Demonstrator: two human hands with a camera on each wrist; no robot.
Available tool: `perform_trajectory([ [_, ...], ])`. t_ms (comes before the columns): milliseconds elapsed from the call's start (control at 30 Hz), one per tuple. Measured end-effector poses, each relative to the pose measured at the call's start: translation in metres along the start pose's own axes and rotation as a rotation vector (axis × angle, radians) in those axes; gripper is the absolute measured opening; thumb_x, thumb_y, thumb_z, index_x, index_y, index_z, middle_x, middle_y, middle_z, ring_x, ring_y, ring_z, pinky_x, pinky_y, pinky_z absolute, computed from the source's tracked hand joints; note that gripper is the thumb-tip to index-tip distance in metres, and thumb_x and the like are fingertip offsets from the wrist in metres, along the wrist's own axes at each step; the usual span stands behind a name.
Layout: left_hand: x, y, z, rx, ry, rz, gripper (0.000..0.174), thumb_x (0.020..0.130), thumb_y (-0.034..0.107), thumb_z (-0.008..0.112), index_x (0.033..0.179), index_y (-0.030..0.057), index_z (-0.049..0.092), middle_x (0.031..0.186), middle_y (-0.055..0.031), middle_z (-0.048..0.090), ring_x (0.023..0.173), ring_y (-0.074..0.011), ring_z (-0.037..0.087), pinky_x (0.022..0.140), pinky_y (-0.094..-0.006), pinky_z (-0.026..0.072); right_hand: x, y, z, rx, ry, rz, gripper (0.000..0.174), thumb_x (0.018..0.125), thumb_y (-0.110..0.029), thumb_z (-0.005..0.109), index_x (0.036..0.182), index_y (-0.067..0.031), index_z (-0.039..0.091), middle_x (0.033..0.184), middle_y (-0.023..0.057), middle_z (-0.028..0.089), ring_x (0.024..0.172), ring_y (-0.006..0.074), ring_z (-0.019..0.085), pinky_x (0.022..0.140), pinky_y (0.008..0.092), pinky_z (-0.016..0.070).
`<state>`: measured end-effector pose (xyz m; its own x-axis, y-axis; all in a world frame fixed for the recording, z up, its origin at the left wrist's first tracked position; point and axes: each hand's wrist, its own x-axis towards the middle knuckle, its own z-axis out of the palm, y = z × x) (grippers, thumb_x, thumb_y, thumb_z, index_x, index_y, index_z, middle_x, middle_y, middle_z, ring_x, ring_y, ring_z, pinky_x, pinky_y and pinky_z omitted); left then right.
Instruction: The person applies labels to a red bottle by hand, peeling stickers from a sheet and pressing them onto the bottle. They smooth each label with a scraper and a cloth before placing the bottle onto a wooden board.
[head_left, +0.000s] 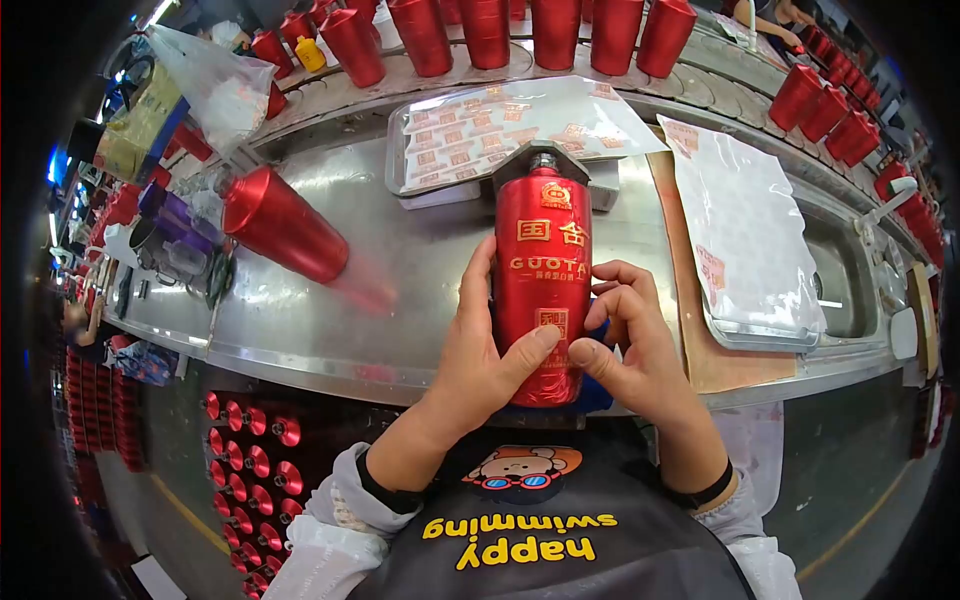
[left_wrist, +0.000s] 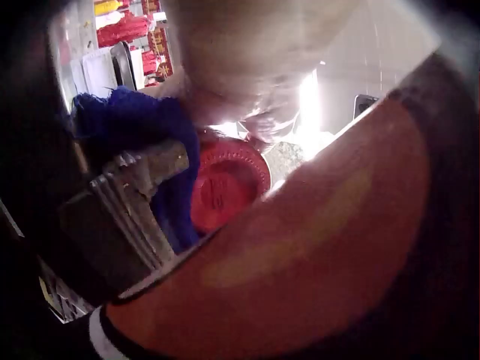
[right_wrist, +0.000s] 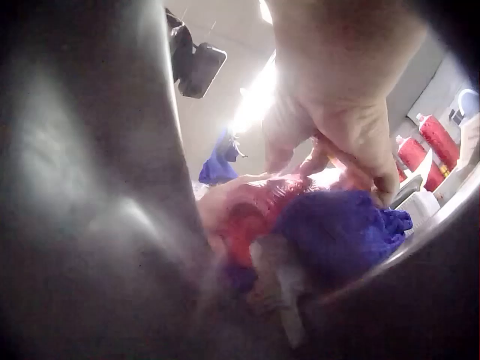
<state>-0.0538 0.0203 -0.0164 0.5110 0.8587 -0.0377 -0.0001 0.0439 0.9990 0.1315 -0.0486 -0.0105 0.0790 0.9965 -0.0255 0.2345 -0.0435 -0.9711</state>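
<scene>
A red bottle (head_left: 543,245) with gold lettering lies tilted before me, its dark neck at a notched grey holder (head_left: 580,172) and its base towards my apron. My left hand (head_left: 485,355) grips its left side, the thumb pressing on the square gold-and-red label (head_left: 553,319). At the bottle's right side is my right hand (head_left: 635,335), fingers loosely bent, its thumb and forefinger tips right at the edge near the label. The left wrist view shows the bottle's round red base (left_wrist: 229,187) beside a blue cloth (left_wrist: 176,150). That cloth also shows under the bottle in the right wrist view.
Sheets of square labels lie on a tray (head_left: 395,165) behind the holder and on another tray (head_left: 770,338) at right. A second red bottle (head_left: 285,225) leans at left. More bottles (head_left: 487,35) line the conveyor behind. A sink (head_left: 838,270) is far right.
</scene>
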Motion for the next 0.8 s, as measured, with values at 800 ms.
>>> perform_trajectory([
  [800, 0.002, -0.002, 0.002, -0.015, 0.063, -0.059, 0.083, 0.09, 0.025, 0.07, 0.148, -0.0024, 0.016, 0.139, -0.022, 0.041, 0.124, -0.0247, 0.05, 0.103, -0.0365, 0.0426, -0.002, 0.012, 0.008, 0.03, 0.013, -0.059, 0.031, 0.083, -0.025, 0.077, 0.093, -0.0057, 0.055, 0.126, 0.0209, 0.044, 0.123, 0.0317, 0.044, 0.096, 0.0381, 0.0408],
])
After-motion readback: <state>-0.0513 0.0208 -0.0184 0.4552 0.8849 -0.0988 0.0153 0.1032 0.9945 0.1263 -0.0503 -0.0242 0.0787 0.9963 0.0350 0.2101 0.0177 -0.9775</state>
